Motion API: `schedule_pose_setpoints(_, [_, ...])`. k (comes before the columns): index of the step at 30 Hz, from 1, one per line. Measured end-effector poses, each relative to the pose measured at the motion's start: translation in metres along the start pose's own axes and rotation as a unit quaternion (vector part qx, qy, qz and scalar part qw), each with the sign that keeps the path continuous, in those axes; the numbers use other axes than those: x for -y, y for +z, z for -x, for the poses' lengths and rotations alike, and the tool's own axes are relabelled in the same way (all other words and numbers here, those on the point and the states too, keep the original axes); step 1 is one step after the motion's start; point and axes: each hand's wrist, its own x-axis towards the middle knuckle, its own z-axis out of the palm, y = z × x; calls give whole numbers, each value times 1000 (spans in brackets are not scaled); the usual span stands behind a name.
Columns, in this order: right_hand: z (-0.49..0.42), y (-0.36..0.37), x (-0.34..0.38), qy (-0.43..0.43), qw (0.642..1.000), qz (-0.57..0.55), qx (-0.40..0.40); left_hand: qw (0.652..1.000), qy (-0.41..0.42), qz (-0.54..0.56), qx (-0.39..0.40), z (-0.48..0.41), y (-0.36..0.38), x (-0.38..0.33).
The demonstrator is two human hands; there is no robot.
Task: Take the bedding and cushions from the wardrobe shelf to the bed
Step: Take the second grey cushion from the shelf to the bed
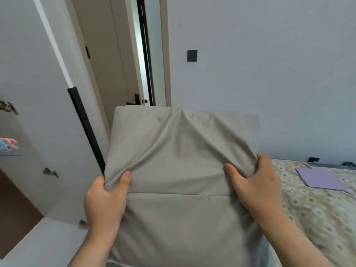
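hands, left (105,199) and right (256,185), both clenched on grey cushion (179,151), beside patterned bed (317,214)

Left hand (105,201), right hand (256,186): both seemingly clenched.

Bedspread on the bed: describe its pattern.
The bedspread is pale beige-green with small round flower-like rings, seen in the head view.

Soft, even indoor light is filling the room — brightest glare showing through the door gap (141,49) — with wide-angle bending and slight blur.
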Motion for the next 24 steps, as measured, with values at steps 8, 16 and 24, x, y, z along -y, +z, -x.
schedule_pose_setpoints(8, [-6, -149, -102, 76, 983, 91, -140, 985, 77, 74, 138, 85, 132, -91])
schedule_pose_setpoints(16, [23, -266, -168, 185, 917, 197, -292, 930, 162, 131, 301, 170, 254, -184])
schedule_pose_setpoints(24, [79, -327, -197, 324, 806, 277, -411, 833, 238, 181, 466, 263, 344, -250])
